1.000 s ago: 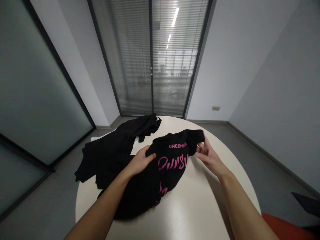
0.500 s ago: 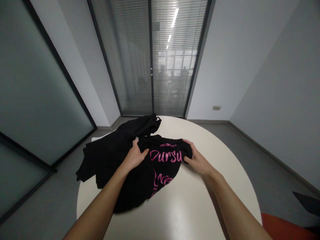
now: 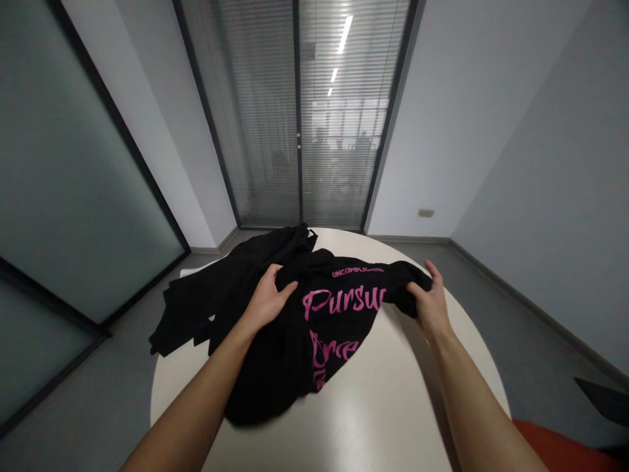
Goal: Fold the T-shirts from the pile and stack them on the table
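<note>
Lying rumpled across the middle of the round white table, the black T-shirt with pink lettering is held at both upper corners. The left hand pinches cloth at one shoulder, fingers closed over a fold; the right hand grips the opposite sleeve end, fingers curled around the bunched fabric. Spreading it well, by my judgement, calls for even tension between both grips, with the print facing up and the lower half dragged flat, not lifted. Its hem lies crumpled near the table's front-left edge. Just beyond it, touching, sits a pile of plain black garments.
</note>
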Motion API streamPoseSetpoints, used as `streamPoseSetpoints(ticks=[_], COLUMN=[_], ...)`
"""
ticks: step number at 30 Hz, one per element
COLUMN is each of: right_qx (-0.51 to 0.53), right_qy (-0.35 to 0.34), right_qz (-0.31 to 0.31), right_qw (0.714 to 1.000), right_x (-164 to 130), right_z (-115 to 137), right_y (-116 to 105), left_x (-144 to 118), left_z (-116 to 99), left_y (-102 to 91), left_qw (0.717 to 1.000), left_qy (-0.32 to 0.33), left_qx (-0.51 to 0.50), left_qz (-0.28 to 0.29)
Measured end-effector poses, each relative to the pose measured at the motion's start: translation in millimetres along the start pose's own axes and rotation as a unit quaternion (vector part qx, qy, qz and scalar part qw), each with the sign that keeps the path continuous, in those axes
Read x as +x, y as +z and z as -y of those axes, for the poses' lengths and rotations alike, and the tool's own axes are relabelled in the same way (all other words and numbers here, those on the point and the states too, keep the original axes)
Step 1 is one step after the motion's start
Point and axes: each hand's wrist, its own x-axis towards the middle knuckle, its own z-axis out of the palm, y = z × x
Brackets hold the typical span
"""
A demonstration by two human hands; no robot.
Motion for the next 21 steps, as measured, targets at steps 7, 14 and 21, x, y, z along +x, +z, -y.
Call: streamPoseSetpoints(ticks=[7,14,21], right_qx=[-0.057,-0.126,-0.353], right_qy=[0.011,-0.098,-0.118], right_qz=[0.031,0.031,0.126], right_qw=[0.998,0.987,0.92], right_x=[3,12,-9], right_z=[-11,-38,-44], right_y=[-4,-1,8], left_x=[35,50,9], left_z=[17,16,13], left_y=[-6.3,-16.7,-4.0], left_qw=[0.991,0.966,0.916], left_qy=[-0.072,-0.014,-0.107], left_qx=[-0.026,0.216,0.378], left_qz=[-0.106,-0.141,0.083])
